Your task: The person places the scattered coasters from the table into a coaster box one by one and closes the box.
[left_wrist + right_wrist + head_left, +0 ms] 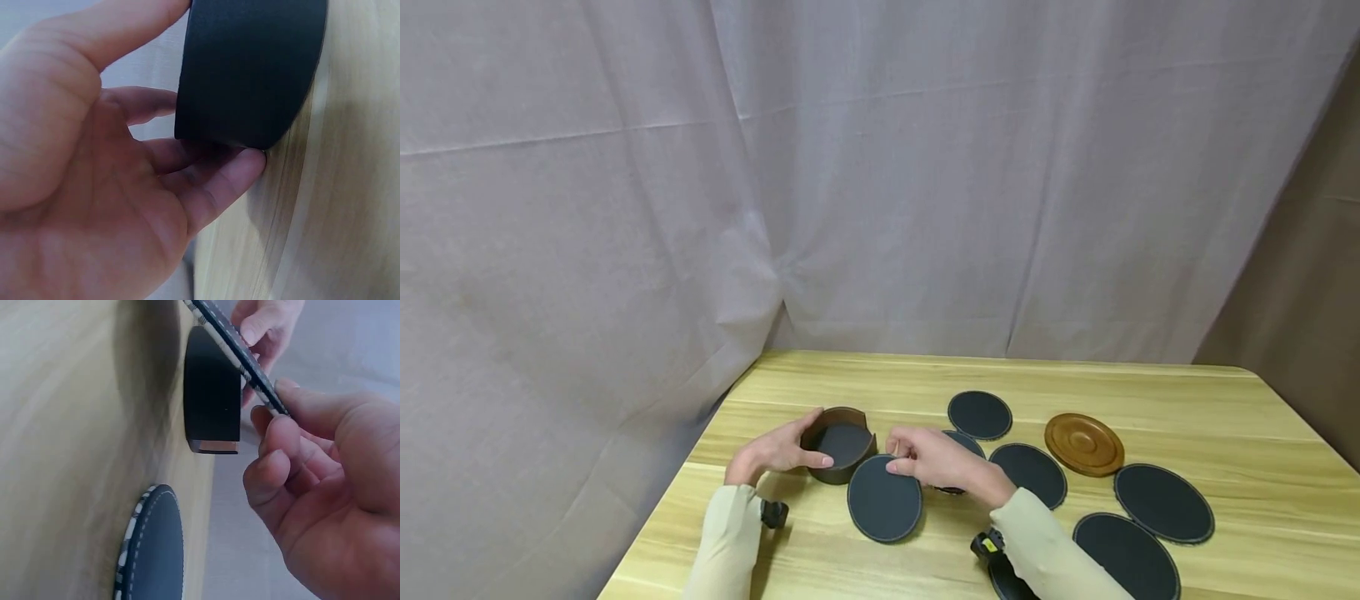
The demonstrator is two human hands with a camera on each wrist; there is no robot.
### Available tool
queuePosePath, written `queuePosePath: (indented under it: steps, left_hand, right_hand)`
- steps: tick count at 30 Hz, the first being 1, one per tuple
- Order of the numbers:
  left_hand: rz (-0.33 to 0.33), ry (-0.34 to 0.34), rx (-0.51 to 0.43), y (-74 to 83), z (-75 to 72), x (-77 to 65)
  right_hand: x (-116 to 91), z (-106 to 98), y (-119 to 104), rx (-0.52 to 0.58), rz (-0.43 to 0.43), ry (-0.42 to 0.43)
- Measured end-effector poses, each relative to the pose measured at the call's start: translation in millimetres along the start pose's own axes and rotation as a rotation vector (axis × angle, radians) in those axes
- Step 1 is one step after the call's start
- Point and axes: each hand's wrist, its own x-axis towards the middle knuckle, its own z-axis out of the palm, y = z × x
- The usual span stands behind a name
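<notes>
A round dark-brown holder [838,446] with a gap in its wall stands on the wooden table [1150,392]. My left hand [811,440] grips its wall, thumb on the near side; the fingers [219,181] curl round the holder [250,69]. My right hand [897,457] pinches the edge of a round dark coaster [885,498] with pale stitching, held tilted just right of the holder. In the right wrist view the coaster's edge [232,349] slants across the holder [212,394], between thumb and fingers [269,428].
Several more dark coasters lie flat to the right, one at the back [979,414], one mid-table [1030,473], two larger ones [1163,502] near the front. A round wooden saucer [1084,443] sits among them. A grey curtain [850,167] hangs behind.
</notes>
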Motion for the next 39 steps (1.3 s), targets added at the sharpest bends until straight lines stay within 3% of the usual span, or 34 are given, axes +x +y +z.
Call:
queuePosePath:
  steps: [11,21,31,39]
  left_hand:
    - [0.003,0.004,0.007,-2.3,-0.9,-0.9]
    - [-0.004,0.016,-0.016,-3.1,-1.2,-3.6]
    - [0.032,0.000,-0.026,-2.3,-0.2,1.5]
    - [0.057,-0.025,-0.023,-2.4,-2.0,2.7]
  right_hand:
    - [2.7,-3.5,-1.9,0.119,-0.022,0.104]
    - [7.6,-2.4,-2.3,0.123,-0.029,0.296]
    - [20.1,9.2,-5.7,0.196,0.005,0.396]
    - [31.9,13.8,-6.3,0.219,0.051,0.522]
